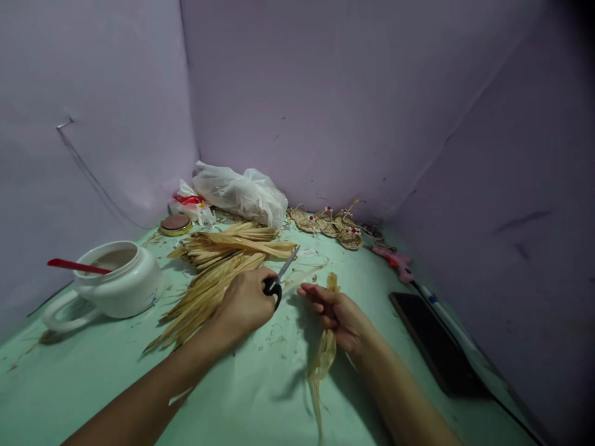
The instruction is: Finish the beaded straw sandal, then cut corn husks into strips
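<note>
My left hand (246,302) is closed around the black handles of a pair of scissors (289,261), the blades pointing up and away to the right. In my right hand (341,316), with fingers curled, is a pale dried leaf strip (324,356). One end sticks up above the fingers and the longer end hangs down toward the table's near side. Right by the left hand lies a bundle of dried tan leaf strips (209,291), spread in a fan. A gap separates the scissors from the right fingertips.
A white pot-shaped cup (123,291) with a red-handled utensil (69,265) stands left. Behind are a round tin (175,225), a plastic bag (242,192) and several beaded woven pieces (328,226). To the right lie a pink glue gun (395,260) and a dark phone (437,341).
</note>
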The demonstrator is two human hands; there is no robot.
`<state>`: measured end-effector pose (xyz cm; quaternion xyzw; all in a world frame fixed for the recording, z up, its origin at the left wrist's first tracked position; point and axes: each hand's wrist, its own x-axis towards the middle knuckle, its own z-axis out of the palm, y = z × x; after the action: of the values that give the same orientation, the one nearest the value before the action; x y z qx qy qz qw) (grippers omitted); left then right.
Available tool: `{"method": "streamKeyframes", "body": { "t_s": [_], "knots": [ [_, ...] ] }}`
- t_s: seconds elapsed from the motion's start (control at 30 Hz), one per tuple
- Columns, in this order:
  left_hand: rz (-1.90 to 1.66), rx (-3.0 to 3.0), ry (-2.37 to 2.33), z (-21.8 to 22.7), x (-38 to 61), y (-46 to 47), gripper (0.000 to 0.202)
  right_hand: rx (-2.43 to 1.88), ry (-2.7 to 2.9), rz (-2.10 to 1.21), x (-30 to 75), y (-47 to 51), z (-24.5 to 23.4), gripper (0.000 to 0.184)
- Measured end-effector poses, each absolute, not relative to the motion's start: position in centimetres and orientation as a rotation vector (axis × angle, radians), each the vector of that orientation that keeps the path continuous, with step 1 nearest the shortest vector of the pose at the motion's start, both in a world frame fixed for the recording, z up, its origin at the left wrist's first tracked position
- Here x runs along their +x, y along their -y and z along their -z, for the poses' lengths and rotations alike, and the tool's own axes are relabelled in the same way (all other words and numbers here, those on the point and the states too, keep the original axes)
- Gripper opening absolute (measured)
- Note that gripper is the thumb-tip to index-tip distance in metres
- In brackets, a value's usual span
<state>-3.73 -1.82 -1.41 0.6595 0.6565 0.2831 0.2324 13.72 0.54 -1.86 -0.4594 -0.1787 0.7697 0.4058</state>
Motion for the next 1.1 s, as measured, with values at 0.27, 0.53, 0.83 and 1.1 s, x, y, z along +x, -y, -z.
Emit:
{"method": "streamKeyframes", "body": {
  "t_s": [0.27,0.53,0.83,1.1],
  "knots": [
    [-0.914,1.416,-1.42,2.1,-0.4,4.3,0.028,-1.116,0.517,-1.786,13.4,-0.2,1.7,0.011],
    [-0.801,1.516,-1.416,1.5,-1.6,3.5,0.031,-1.032,0.583,-1.801,14.2,-0.4,1.2,0.018],
    [-0.584,2.006,-1.405,0.1,-3.5,2.8,0.019,-1.162,0.769,-1.982,15.3,-0.3,0.1,0.015],
    [-0.605,2.034,-1.436,-0.5,-3.5,2.7,0.021,-1.21,0.942,-2.036,15.4,-0.2,0.4,0.018]
  ]
}}
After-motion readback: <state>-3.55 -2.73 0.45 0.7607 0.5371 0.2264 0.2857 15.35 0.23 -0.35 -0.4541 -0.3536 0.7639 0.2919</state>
